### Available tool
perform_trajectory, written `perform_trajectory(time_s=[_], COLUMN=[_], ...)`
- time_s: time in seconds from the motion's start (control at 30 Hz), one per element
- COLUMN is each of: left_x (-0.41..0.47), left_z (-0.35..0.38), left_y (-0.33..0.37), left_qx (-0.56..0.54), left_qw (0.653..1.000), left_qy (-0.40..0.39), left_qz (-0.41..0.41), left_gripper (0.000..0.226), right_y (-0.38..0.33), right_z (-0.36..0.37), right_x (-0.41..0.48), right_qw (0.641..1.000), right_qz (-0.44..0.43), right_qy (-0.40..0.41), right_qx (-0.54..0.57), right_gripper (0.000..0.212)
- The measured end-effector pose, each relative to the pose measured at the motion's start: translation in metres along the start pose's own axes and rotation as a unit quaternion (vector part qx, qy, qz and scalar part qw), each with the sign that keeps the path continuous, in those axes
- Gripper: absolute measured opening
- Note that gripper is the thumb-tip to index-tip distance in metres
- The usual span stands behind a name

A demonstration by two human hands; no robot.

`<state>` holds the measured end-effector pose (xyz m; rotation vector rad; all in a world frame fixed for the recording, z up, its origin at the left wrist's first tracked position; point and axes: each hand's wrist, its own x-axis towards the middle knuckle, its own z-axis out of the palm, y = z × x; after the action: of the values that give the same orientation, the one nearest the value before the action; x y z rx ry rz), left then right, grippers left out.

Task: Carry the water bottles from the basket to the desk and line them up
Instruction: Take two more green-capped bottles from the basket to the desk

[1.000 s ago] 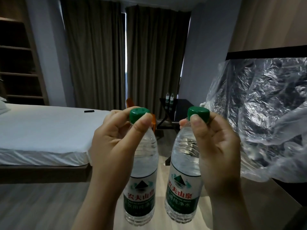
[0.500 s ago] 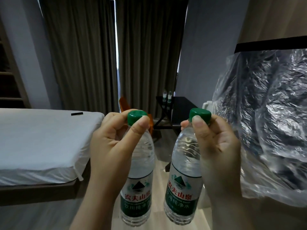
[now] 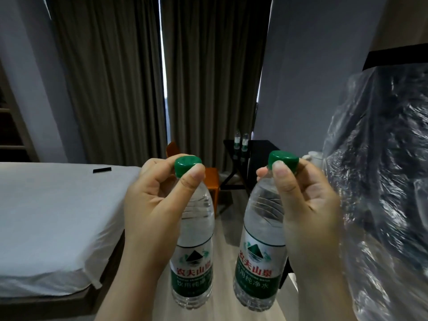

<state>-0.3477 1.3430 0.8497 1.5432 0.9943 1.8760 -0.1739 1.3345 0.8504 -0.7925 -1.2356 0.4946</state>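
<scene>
- We have a bottle in each hand, carried upright by the neck: left hand (image 3: 152, 205) pinches the green cap of the left bottle (image 3: 194, 256), thumb and fingers closed round it.
- Right hand (image 3: 310, 212) grips the right bottle (image 3: 261, 258) the same way, fingers tight at the cap.
- Both bottles hang in the air over the floor, side by side, not touching.
- Dark desk (image 3: 259, 154) sits well ahead by the curtain (image 3: 111, 77); two bottles (image 3: 240, 139) already stand on it next to each other.
- Basket not in view, so we can't tell how many remain.
- Judged mid-carry: walk over, set these two down, extend the row.
</scene>
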Motion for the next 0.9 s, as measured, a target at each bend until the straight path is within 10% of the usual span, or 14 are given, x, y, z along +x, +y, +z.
perform_trajectory(time_s=[0.9], left_x=[0.362], left_z=[0.109], left_y=[-0.300], left_qx=[-0.016], left_qw=[0.998], left_qy=[-0.067], left_qz=[-0.010], left_gripper=[0.019], right_y=[0.310], right_z=[0.119], right_x=[0.314], right_qw=[0.995], right_qz=[0.030], right_qy=[0.069], right_qx=[-0.063], right_gripper=[0.029])
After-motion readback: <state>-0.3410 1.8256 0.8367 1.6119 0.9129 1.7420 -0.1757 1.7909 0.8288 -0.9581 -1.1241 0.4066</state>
